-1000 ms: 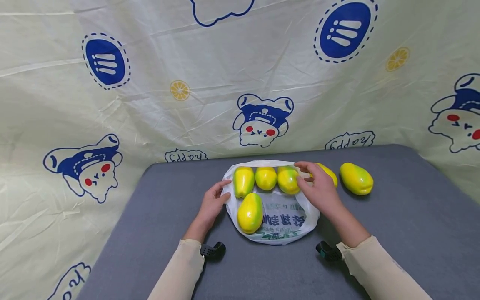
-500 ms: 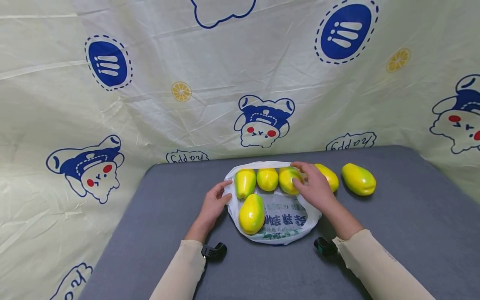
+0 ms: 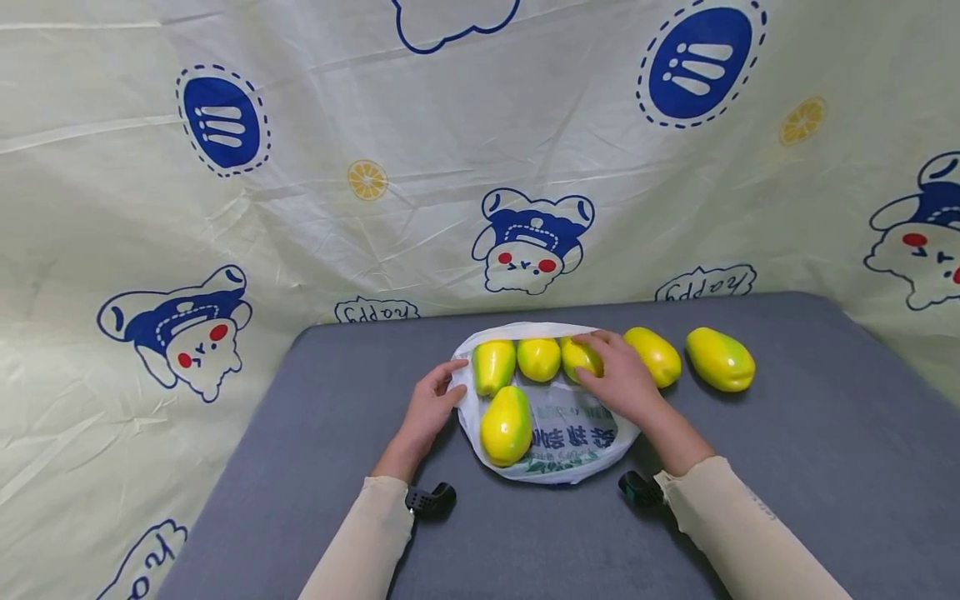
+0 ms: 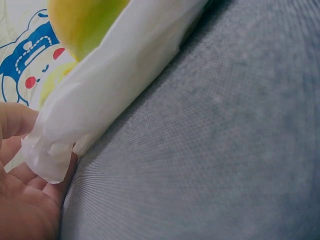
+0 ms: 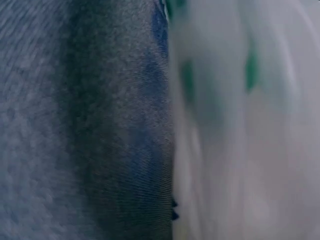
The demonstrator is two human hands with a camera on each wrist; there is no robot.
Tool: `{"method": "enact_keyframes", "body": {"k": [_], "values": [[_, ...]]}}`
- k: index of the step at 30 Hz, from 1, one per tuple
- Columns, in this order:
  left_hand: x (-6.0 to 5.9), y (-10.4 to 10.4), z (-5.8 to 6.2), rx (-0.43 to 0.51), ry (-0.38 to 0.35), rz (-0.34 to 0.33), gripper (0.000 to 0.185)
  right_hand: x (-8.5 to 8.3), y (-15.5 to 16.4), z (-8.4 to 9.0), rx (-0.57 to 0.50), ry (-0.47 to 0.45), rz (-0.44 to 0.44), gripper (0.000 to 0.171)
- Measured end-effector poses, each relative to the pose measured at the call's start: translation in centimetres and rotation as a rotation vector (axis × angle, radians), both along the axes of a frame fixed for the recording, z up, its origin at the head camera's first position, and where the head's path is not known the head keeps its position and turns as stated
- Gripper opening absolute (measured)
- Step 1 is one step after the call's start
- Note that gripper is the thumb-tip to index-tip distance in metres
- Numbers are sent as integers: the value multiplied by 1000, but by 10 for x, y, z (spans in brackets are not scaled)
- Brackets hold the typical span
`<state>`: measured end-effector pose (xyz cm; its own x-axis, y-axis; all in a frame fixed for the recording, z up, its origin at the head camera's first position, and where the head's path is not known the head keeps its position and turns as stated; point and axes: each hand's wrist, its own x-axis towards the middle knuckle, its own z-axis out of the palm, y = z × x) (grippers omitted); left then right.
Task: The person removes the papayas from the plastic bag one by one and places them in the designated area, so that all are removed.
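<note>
An open white plastic bag (image 3: 551, 477) with blue and green print lies on the table, several yellow-green papayas (image 3: 506, 427) inside it. My left hand (image 3: 429, 408) is at the bag's left rim; in the left wrist view, the left hand (image 4: 27, 195) has the rim between its thumb and fingers. My right hand (image 3: 618, 379) reaches over the bag's right side, its fingers and thumb around the right-hand papaya (image 3: 576, 357) of the back row, partly hiding it. The right wrist view shows only the bag's blurred side (image 5: 235, 140) and the table cloth.
Two more papayas lie outside the bag to its right, one papaya (image 3: 657, 357) close beside my right hand and another papaya (image 3: 722, 360) farther right. The table has a grey cloth (image 3: 525, 542). A printed curtain (image 3: 420, 242) hangs behind its far edge.
My right hand has moved left, from the bag's right rim onto the papaya at the right of the back row. My left hand has stayed at the left rim. The papayas keep their places.
</note>
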<state>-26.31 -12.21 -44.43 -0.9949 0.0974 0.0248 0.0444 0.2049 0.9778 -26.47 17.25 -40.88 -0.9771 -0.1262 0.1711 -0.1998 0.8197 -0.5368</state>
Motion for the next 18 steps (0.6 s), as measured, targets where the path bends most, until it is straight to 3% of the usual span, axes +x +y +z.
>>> {"method": "enact_keyframes", "body": {"k": [3, 5, 11, 18], "values": [[9, 3, 14, 2, -2, -13, 41, 0, 1, -3, 9, 14, 4, 54], [10, 3, 16, -2, -11, -11, 42, 1, 0, -5, 6, 24, 7, 55], [-7, -1, -8, 5, -11, -5, 43, -2, -1, -10, -9, 52, -1, 57], [-6, -1, -9, 1, 3, 0, 40, 0, -1, -12, -42, 32, -30, 59]]}}
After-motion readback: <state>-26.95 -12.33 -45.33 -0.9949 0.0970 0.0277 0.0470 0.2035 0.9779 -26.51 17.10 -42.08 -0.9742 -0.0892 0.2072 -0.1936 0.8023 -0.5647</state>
